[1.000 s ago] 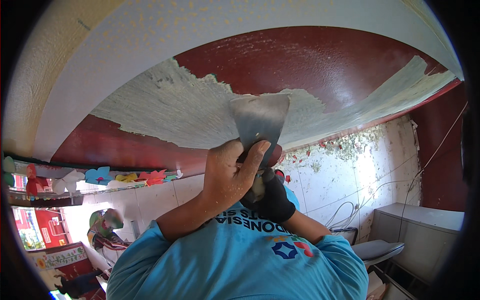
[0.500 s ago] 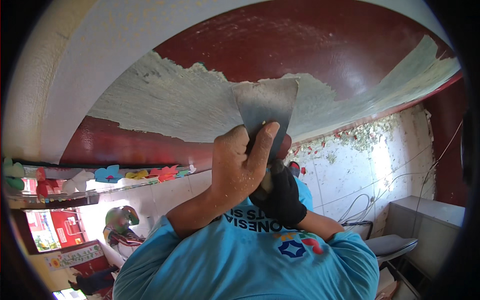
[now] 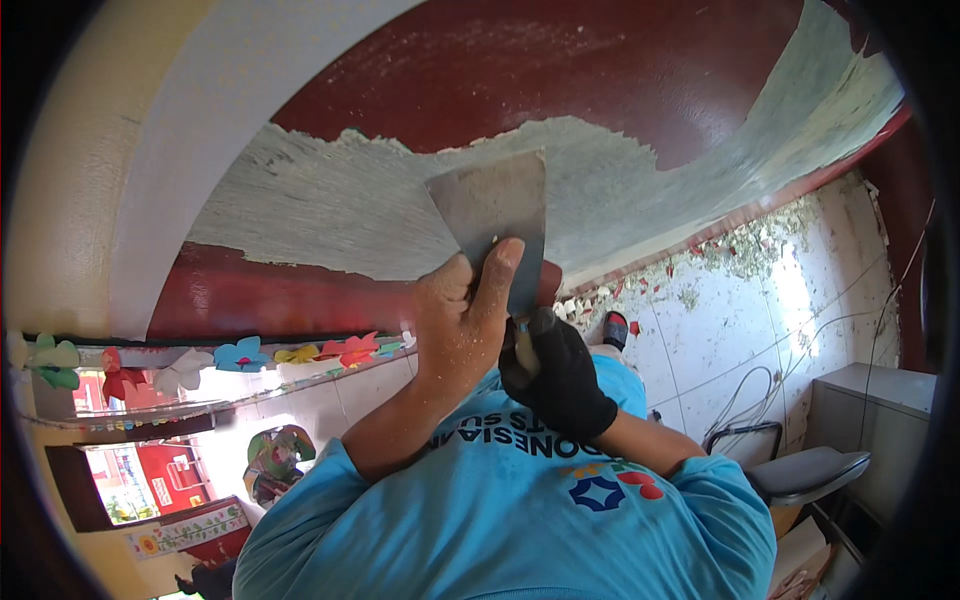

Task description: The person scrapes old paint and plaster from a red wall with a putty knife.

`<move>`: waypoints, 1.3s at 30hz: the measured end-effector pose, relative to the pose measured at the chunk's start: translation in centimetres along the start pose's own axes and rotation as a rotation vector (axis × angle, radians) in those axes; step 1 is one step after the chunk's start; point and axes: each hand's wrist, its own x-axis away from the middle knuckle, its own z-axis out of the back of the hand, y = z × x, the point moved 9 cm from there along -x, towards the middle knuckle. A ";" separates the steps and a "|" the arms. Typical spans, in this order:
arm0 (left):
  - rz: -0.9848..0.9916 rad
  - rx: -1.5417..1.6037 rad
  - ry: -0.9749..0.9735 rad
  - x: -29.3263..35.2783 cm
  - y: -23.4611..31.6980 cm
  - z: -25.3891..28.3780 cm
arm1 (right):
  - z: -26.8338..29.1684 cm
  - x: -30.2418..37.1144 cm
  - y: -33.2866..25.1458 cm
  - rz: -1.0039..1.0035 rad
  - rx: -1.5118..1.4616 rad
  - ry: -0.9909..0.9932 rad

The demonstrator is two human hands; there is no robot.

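A wide-bladed paint scraper (image 3: 497,195) is in both my hands, its blade pointing away from me over the wall. My bare left hand (image 3: 460,315) is closed on the lower part of the blade, with the thumb laid along its face. In a black glove, my right hand (image 3: 562,378) wraps round the pale handle, which is mostly hidden. The blade's edge lies over a bare grey strip (image 3: 330,190), a little short of the ragged border of the dark red paint (image 3: 560,75). I cannot tell whether the edge touches the wall.
Paint flakes (image 3: 735,245) litter the tiled floor (image 3: 700,330) along the wall's foot. Loose cables (image 3: 765,385), a chair (image 3: 810,470) and a grey cabinet (image 3: 870,405) stand to the right. Paper flowers (image 3: 240,354) hang at left, where another person (image 3: 280,455) is partly visible.
The scraper's blade has come back from the red paint's border onto the bare grey strip, and its angle has turned slightly. Both hands keep their hold. The whole view has shifted a little.
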 end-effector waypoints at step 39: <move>-0.164 -0.451 -0.099 -0.8 4.9 5.0 | -6.2 -0.5 -6.7 0.150 -0.197 0.177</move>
